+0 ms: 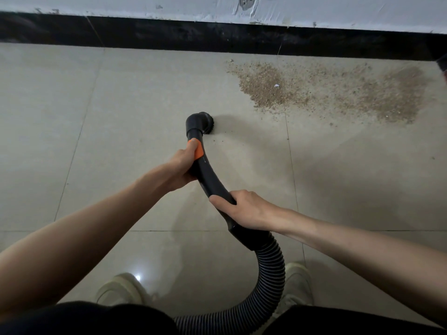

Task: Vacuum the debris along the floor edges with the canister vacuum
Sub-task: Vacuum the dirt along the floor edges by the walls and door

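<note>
A black curved vacuum handle [210, 180] with an orange slider [197, 148] ends in a round brush nozzle [205, 123] that faces right, low over the tiled floor. My left hand [182, 166] grips the handle just below the orange slider, thumb on it. My right hand [244, 209] grips the handle lower down, near where the ribbed hose [268, 274] begins. A wide patch of brown sandy debris [333, 90] lies on the tiles along the black baseboard [217, 36], to the right of the nozzle and beyond it. The canister is out of view.
The white wall [169, 7] above the baseboard is scuffed. A few stray grains [215, 140] lie by the nozzle. My two light shoes [123, 288] [297, 284] stand on the tiles at the bottom, with the hose looping between them.
</note>
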